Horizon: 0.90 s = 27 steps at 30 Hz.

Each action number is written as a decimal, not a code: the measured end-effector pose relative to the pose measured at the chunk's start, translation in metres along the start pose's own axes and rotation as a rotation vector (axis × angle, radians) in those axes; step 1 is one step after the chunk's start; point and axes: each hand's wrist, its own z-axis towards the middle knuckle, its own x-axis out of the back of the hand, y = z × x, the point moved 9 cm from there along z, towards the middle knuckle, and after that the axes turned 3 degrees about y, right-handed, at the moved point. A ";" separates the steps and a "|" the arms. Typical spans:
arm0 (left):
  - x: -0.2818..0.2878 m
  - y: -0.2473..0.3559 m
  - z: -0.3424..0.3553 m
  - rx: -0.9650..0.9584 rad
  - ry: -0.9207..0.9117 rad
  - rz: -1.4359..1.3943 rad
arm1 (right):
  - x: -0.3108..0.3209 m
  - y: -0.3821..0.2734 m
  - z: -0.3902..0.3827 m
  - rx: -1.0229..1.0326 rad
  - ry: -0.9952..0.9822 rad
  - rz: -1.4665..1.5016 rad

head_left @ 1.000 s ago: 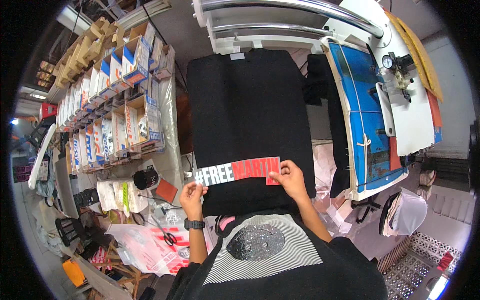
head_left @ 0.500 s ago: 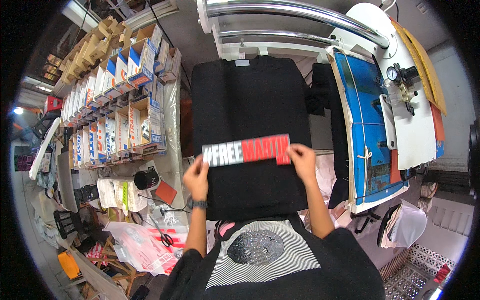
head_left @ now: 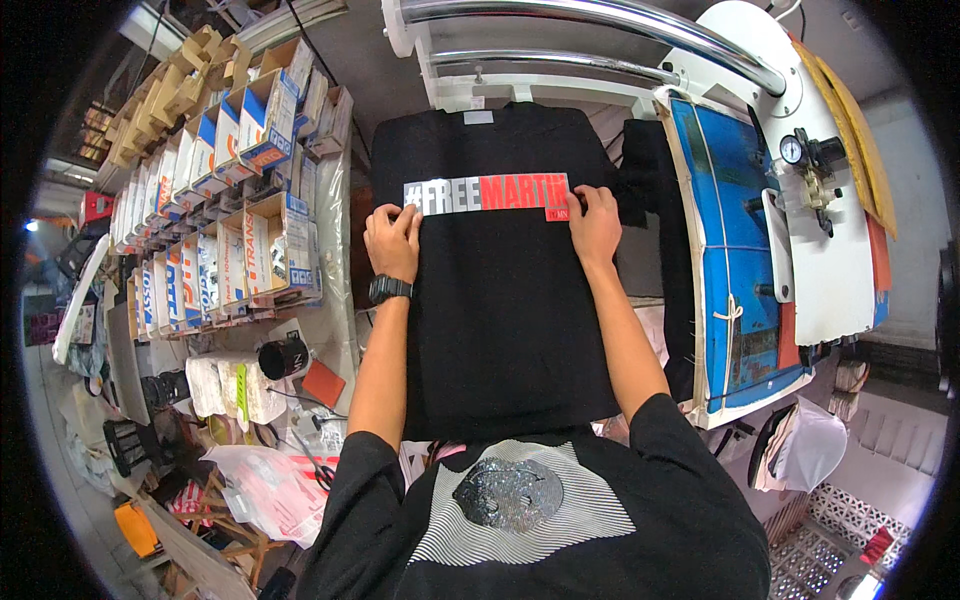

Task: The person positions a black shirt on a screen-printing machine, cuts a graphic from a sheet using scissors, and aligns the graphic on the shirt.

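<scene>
Light: room fairly bright | Source: small round white light (head_left: 32, 225) glowed at far left | Glare: streaks shone along thick polished metal tube (head_left: 700, 45) | Dark tones: broad black fabric shirt (head_left: 500, 320) showed little detail | Distortion: straight edges bowed, corners fell black

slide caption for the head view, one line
Left hand and right hand hold a lettered strip by opposite ends over a black shirt.
</scene>
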 end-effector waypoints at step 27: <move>0.004 0.022 -0.032 0.015 -0.133 0.100 | 0.012 -0.031 -0.055 0.297 -0.042 -0.126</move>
